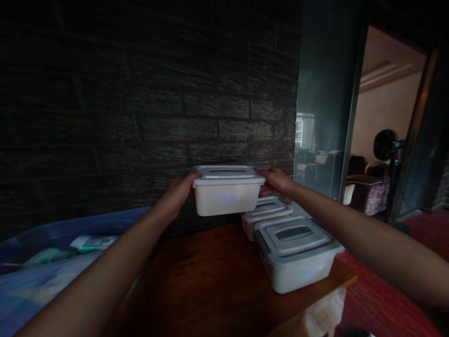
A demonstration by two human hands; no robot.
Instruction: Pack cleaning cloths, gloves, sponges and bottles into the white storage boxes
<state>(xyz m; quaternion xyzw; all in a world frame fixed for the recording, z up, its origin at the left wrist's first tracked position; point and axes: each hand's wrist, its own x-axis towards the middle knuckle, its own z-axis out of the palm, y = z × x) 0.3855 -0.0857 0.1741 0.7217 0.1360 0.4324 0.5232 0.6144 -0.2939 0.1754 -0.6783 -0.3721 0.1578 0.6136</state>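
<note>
A lidded storage box (226,194), white with a grey lid and a pale label on its front, hangs level above the table. My left hand (178,192) is closed on its left end, the thumb near the lid rim. At the opposite end my right hand (277,182) grips it too, with part of the fingers hidden behind the box. Below and to the right, a second lidded box (268,209) stands at the back of the table. In front of that sits a larger lidded box (298,255) with a grey lid and a label.
The brown wooden table (203,281) spans the lower middle. At left is a blue tub (129,215) holding a white-and-green package (91,243) and plastic bags. A dark brick wall (157,107) rises behind. To the right are a glass panel (319,70), a doorway and a fan (386,144).
</note>
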